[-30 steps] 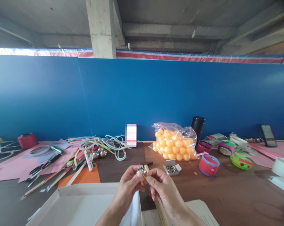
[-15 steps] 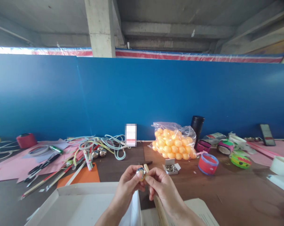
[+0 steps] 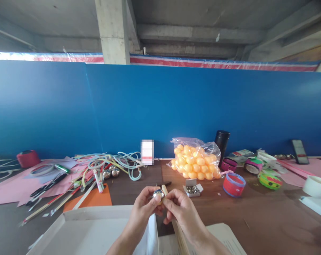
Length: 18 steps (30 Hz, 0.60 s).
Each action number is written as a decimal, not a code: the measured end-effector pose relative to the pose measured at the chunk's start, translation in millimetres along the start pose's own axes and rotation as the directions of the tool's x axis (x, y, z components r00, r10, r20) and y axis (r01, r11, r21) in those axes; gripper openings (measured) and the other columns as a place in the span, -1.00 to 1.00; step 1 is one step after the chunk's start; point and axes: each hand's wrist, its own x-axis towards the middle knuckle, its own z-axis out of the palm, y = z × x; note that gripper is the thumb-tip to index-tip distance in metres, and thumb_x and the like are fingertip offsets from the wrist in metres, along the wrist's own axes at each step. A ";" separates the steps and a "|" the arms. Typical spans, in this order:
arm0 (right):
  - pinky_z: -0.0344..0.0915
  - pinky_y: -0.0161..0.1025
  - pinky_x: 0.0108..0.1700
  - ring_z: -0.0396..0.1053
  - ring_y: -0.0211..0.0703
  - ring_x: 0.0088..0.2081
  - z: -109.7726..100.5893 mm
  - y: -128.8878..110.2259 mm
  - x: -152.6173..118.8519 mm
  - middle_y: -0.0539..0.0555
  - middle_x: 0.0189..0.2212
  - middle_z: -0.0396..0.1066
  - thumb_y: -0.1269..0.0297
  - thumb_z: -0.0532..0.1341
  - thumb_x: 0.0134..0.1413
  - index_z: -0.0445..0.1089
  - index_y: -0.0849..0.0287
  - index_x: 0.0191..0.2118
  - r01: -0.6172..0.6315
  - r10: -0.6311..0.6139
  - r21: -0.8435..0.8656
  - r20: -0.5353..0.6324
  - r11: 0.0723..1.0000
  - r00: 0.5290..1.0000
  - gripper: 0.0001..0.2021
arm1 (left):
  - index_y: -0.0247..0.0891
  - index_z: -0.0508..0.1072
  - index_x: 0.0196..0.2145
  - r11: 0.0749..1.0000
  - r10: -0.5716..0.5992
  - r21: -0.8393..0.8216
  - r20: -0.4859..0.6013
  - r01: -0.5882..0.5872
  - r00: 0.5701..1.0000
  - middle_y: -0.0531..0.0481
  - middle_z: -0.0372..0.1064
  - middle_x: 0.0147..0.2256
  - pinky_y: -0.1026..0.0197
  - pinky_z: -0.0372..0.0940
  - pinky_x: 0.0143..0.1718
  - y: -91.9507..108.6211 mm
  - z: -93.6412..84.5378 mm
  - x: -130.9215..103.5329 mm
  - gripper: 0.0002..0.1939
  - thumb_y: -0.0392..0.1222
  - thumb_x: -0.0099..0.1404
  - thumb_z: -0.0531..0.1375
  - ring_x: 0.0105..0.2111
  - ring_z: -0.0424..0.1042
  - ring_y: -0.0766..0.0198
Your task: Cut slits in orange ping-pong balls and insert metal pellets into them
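My left hand is closed around a shiny silver metal ball, its thumb across the ball's near side. Close against the ball, my right hand has thumb and forefinger pinched together; whatever is between them is hidden or too small to make out. Beneath the hands runs the wooden handle of a hammer, its dark head showing just beyond the fingers. An open small box of little metal pieces stands to the right of my right hand.
A white tray lies at front left. Behind sit a bag of orange balls, a black cylinder and a red-blue roll. On the left are tangled tubes, more silver balls, scissors and pink paper.
Both hands stay together at the silver ball, with only slight finger movement. The view has shifted very slightly.
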 end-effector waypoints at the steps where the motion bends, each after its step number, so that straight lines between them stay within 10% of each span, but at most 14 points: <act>1: 0.34 -0.32 -0.56 0.25 -0.36 -0.69 0.0 0.5 0.0 -0.10 -0.73 0.30 0.08 0.26 -0.04 0.25 0.23 -0.44 -0.003 0.003 -0.001 0.000 1.000 1.000 -0.70 | -0.31 0.37 -0.27 1.000 0.002 0.007 0.001 -0.002 1.000 -0.01 0.33 -0.42 0.26 0.24 -0.51 0.1 0.4 0.1 -0.75 -0.12 0.12 0.20 -0.52 0.31 0.36; 11: 0.35 -0.31 -0.54 0.26 -0.33 -0.66 2.3 -0.8 0.7 -0.11 -0.73 0.27 0.04 0.27 -0.07 0.23 0.21 -0.46 -0.028 0.029 0.027 -0.018 0.999 0.999 -0.67 | -0.31 0.37 -0.26 1.000 -0.011 -0.009 -0.002 0.011 1.000 0.00 0.34 -0.46 0.26 0.25 -0.49 -1.2 0.3 0.2 -0.75 -0.13 0.13 0.20 -0.52 0.34 0.35; 18: 0.28 -0.34 -0.60 0.28 -0.30 -0.63 -9.0 -7.9 0.9 -0.01 -0.49 0.37 -0.03 0.04 0.10 0.20 0.15 -0.32 0.012 -0.016 -0.299 -0.010 0.954 1.000 -0.69 | -0.33 0.42 -0.26 0.980 -0.102 -0.172 -0.003 0.100 0.995 -0.03 0.35 -0.43 0.33 0.27 -0.47 1.5 -1.2 2.6 -0.73 -0.13 0.10 0.23 -0.50 0.32 0.41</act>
